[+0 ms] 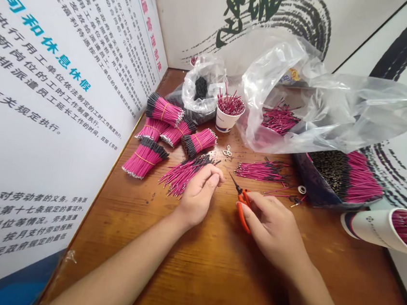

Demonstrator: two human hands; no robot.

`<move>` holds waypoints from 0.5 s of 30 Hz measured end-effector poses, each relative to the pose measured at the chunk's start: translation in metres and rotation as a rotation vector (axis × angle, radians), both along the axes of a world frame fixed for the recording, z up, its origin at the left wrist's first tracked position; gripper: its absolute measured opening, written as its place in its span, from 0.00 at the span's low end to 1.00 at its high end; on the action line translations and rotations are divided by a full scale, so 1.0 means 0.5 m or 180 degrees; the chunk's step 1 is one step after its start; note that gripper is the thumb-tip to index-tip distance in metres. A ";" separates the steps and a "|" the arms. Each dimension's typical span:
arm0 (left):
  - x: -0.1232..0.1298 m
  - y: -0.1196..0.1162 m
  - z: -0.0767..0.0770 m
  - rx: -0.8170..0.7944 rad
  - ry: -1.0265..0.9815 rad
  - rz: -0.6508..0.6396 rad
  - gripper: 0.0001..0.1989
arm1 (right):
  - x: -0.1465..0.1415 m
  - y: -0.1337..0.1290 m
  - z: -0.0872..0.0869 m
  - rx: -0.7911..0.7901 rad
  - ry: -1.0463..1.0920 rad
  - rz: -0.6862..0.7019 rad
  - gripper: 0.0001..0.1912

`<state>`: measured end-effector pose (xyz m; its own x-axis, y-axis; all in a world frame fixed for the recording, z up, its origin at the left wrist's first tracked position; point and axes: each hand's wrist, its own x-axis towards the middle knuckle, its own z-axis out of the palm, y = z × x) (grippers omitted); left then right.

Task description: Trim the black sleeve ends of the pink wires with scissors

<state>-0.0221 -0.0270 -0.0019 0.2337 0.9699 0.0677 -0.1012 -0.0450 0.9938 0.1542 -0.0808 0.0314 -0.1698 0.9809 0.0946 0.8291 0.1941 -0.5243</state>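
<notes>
Holding orange-handled snips [244, 195] above the table [205, 274], the right hand [275, 228], the left hand [202, 193] pinched nearby, on what, if anything, I can't tell, partly blocking loose pink wires [178, 176], banded bundles [144, 158] beyond, a paper cup [225, 122] and dark box [307, 185] wire-filled.

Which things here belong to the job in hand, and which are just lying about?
Likely part of the job:
orange-handled pliers, held in the right hand
loose pink wires beside the left hand
banded wire bundles

Probably just lying about:
pale looped bands
small white ring
</notes>
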 end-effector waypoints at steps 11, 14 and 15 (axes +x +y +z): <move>0.005 -0.004 -0.011 -0.0084 -0.0132 0.0027 0.15 | -0.002 0.001 0.001 -0.0076 0.0009 0.0002 0.13; 0.003 -0.003 -0.014 -0.0071 -0.0108 0.0018 0.15 | -0.002 0.001 0.001 -0.0118 -0.0004 0.0003 0.13; 0.002 -0.003 -0.015 -0.0073 -0.0073 0.0006 0.15 | -0.001 0.001 0.001 -0.0129 -0.0004 0.0004 0.13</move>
<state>-0.0210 -0.0285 -0.0094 0.2306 0.9717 0.0508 -0.1240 -0.0224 0.9920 0.1536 -0.0803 0.0320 -0.1711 0.9838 0.0544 0.8295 0.1736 -0.5308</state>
